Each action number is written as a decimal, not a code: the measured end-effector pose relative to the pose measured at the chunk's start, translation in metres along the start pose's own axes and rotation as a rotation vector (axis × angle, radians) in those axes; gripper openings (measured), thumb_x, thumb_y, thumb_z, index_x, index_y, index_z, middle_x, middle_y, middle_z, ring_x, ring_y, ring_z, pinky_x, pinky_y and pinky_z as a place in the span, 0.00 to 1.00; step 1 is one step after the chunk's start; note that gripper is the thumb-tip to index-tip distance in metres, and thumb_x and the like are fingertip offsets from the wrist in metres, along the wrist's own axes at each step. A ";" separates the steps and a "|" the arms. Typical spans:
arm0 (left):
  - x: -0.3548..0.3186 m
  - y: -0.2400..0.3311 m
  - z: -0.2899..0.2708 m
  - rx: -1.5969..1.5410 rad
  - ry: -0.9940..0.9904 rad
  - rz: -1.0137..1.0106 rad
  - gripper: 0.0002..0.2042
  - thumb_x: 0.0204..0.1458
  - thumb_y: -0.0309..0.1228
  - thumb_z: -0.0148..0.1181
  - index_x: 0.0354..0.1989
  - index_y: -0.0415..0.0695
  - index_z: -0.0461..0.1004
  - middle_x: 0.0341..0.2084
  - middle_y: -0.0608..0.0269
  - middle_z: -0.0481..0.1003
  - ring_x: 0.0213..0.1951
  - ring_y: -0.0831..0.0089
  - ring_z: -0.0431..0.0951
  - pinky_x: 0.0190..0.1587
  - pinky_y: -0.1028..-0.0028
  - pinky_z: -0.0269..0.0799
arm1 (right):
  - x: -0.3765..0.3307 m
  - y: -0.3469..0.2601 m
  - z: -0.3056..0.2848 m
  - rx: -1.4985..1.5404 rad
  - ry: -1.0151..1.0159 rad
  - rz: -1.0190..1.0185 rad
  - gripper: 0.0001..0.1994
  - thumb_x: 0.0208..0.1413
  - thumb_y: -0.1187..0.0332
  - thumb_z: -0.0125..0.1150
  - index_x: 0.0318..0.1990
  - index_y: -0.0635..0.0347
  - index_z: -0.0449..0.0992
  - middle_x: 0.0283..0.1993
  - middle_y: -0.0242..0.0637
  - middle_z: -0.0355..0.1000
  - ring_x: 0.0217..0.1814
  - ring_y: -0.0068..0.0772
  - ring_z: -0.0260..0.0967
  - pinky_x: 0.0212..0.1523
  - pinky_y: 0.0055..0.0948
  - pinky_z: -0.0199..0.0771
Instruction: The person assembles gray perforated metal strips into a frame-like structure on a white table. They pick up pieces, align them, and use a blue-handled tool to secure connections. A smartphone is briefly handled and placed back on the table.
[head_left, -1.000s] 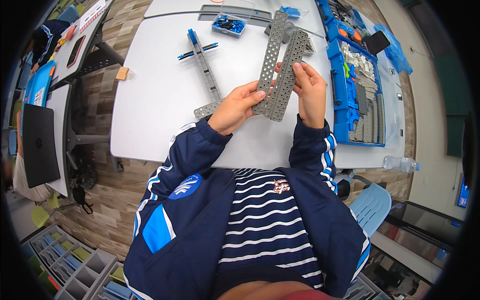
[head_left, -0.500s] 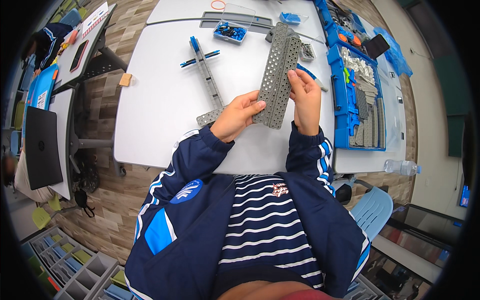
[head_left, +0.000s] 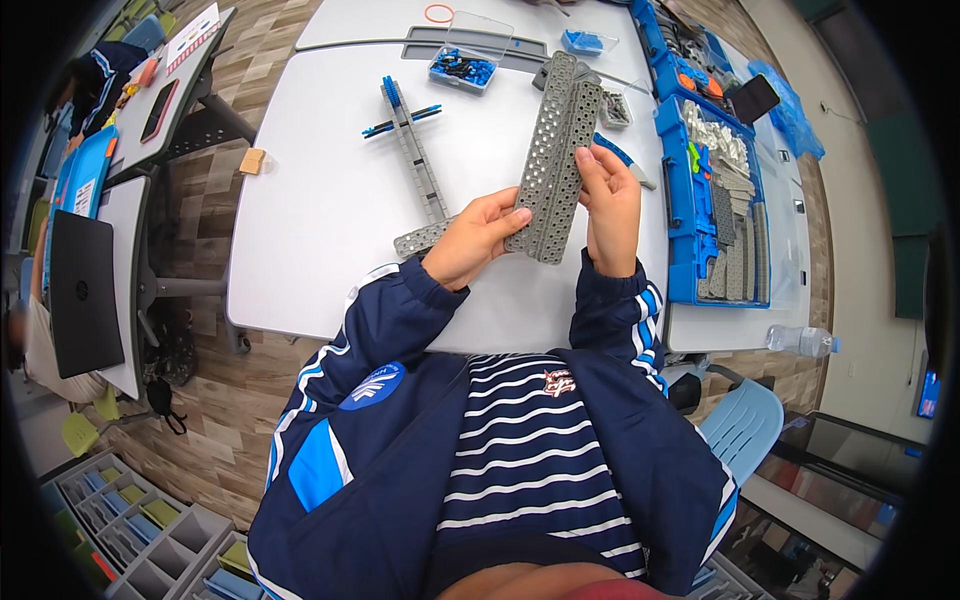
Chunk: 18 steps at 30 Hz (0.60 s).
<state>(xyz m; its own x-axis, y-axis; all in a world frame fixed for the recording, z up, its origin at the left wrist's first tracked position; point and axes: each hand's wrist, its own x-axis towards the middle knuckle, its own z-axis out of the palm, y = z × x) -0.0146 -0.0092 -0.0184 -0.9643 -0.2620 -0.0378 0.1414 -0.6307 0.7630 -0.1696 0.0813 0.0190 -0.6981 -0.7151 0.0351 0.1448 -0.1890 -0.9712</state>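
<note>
The left hand (head_left: 478, 238) and the right hand (head_left: 610, 205) both held a long grey plate with rows of holes (head_left: 557, 155), lifted a little above the white bench (head_left: 320, 200) and tilted away from the person. The left grip was closed on the plate's near left edge, thumb on top and fingers underneath. The right grip pinched the right edge, with the fingertips (head_left: 590, 160) curled over the face. The plate looked like two strips lying side by side, though whether they were joined could not be told.

The main risk was at that seam. If the strips were only pressed together, uneven pressure from one hand could have made them slide or spring apart, and the far end, which no hand supported, would probably have dropped first. That end hung near a small clear box of blue parts (head_left: 466, 62) and a smaller tray of bits (head_left: 614, 108), so a swing or fall might have knocked them and scattered small pieces over the bench.

A grey beam with blue pins (head_left: 412, 150) lay just left of the hands, its angled foot close under the left wrist. A careless lowering of the plate could have shoved it out of line. The blue tray of sorted parts (head_left: 690, 200) sat close beside the right hand, where an elbow shift could have nudged it.
</note>
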 end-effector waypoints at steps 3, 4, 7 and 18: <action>0.000 0.001 0.001 -0.005 -0.007 -0.006 0.22 0.66 0.31 0.48 0.65 0.33 0.59 0.57 0.54 0.71 0.57 0.69 0.73 0.61 0.66 0.69 | 0.000 -0.001 0.000 0.004 -0.005 0.002 0.15 0.63 0.67 0.60 0.50 0.72 0.72 0.40 0.41 0.79 0.38 0.22 0.76 0.40 0.21 0.75; 0.000 0.002 0.001 -0.005 -0.009 -0.007 0.22 0.66 0.31 0.48 0.65 0.33 0.59 0.57 0.54 0.71 0.57 0.69 0.73 0.61 0.67 0.69 | 0.000 -0.001 0.001 0.004 -0.006 -0.001 0.15 0.63 0.67 0.60 0.50 0.72 0.72 0.40 0.41 0.79 0.38 0.22 0.76 0.40 0.21 0.75; -0.001 0.002 0.002 0.003 0.009 -0.014 0.22 0.66 0.31 0.48 0.65 0.33 0.59 0.57 0.55 0.71 0.57 0.69 0.73 0.61 0.67 0.69 | 0.000 -0.001 0.001 0.007 0.002 0.001 0.15 0.63 0.67 0.60 0.50 0.72 0.72 0.40 0.40 0.79 0.38 0.22 0.76 0.40 0.21 0.75; -0.001 -0.007 -0.003 0.033 0.010 0.051 0.22 0.64 0.31 0.52 0.64 0.36 0.63 0.57 0.62 0.71 0.59 0.75 0.69 0.62 0.71 0.65 | 0.002 0.012 -0.004 -0.114 0.048 -0.005 0.15 0.63 0.65 0.61 0.49 0.67 0.75 0.38 0.29 0.78 0.36 0.14 0.71 0.35 0.16 0.66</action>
<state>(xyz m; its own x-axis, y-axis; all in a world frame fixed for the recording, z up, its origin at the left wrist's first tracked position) -0.0142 -0.0067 -0.0257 -0.9538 -0.3004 -0.0047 0.1826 -0.5918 0.7851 -0.1717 0.0804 0.0065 -0.7318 -0.6808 0.0314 0.0625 -0.1129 -0.9916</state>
